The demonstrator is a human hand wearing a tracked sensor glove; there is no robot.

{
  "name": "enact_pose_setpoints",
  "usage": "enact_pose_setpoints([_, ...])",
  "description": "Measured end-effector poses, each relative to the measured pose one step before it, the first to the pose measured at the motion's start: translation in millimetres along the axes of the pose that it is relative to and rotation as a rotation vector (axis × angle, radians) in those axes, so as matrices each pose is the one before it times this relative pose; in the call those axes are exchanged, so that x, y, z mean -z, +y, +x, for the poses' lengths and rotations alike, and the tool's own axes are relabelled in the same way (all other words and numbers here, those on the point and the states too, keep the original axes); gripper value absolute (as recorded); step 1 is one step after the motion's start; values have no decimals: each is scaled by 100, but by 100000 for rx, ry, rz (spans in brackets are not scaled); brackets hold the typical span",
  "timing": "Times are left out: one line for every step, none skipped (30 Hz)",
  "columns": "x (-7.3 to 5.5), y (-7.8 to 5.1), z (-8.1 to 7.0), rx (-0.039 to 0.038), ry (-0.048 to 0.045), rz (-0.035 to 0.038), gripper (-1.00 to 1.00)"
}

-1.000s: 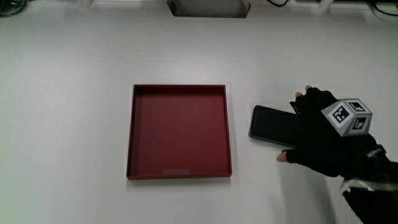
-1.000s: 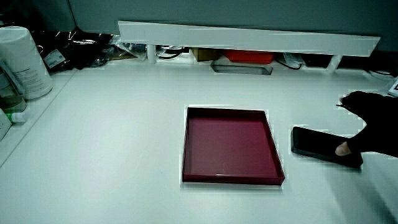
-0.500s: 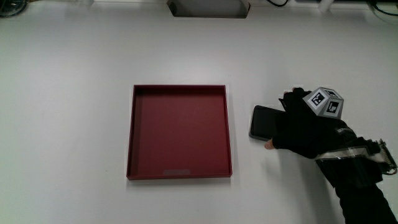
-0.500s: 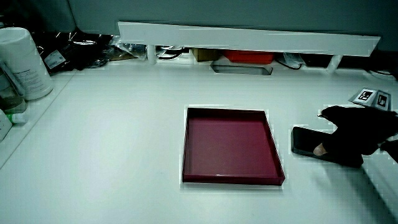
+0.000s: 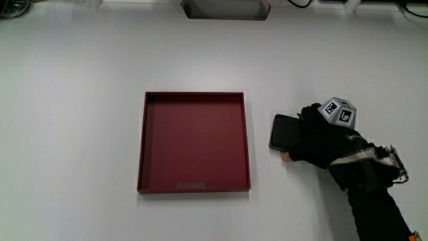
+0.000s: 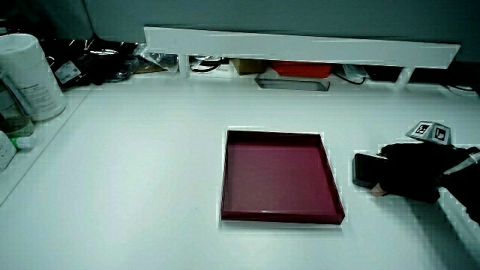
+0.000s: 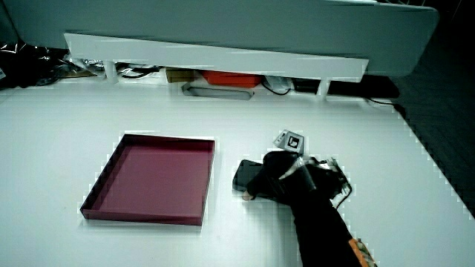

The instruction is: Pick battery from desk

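Observation:
The battery (image 5: 282,131) is a flat black slab lying on the white desk beside the red tray (image 5: 142,140). The gloved hand (image 5: 314,140) lies over most of it, fingers curled across its upper face and the thumb tip pressed at its edge nearer the person. Only the battery's end toward the tray shows. Both side views show the same: battery (image 6: 363,168) (image 7: 245,173) half covered by the hand (image 6: 409,171) (image 7: 273,178), still resting flat on the desk. The patterned cube sits on the back of the glove.
The red tray (image 6: 223,176) (image 7: 141,216) is shallow, with only a small label inside. A low white partition (image 6: 300,46) runs along the desk, with a grey box (image 6: 291,82) and cables under it. A white cylinder (image 6: 28,75) stands at the desk's corner.
The hand slid along the battery toward the tray, covering more of it, and its fingers closed around the slab. The battery has stayed in place on the desk.

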Motion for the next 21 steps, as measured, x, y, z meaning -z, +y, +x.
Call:
enact_pose_setpoints([162,356,296,1094,130,-224,0])
enact_pose_setpoints([-60,-213,-238,-1023,267,247,0])
enact_pose_setpoints([35,-21,-47,-100,-242,437,0])
enact_pose_setpoints([114,48,39,401,-216,-1599,0])
enact_pose_setpoints([37,51,-1,-253,90,467,0])
enact_pose_setpoints([-15,-61,-93,302,-564,-16,0])
enact_pose_setpoints([133,328,280,382,-530,333,0])
enact_pose_setpoints([-75,-265,-204,-892,57,487,0])
enact_pose_setpoints([-88,-269,-193,-302,366,519,6])
enact_pose_setpoints([13,-27,-2,-548,-482,945,12])
enact_pose_setpoints([-16,-96,-52,-495,-570,2022,18])
enact_pose_setpoints([-92,-311,-278,-184,-327,1615,24])
enact_pose_setpoints([-50,-133,-194,-1079,-646,2010,29])
enact_pose_setpoints([18,31,-49,-176,-989,1820,35])
enact_pose_setpoints([-6,-59,-122,-611,-172,-286,41])
enact_pose_setpoints([17,10,8,-195,38,1758,47])
enact_pose_setpoints([-26,-76,-104,-1087,-761,736,53])
enact_pose_setpoints([-83,-150,-125,-793,327,773,59])
enact_pose_setpoints([33,70,60,-103,-482,849,65])
enact_pose_setpoints([-43,-55,-47,-989,-62,248,71])
enact_pose_setpoints([-66,-108,-77,74,-346,16,76])
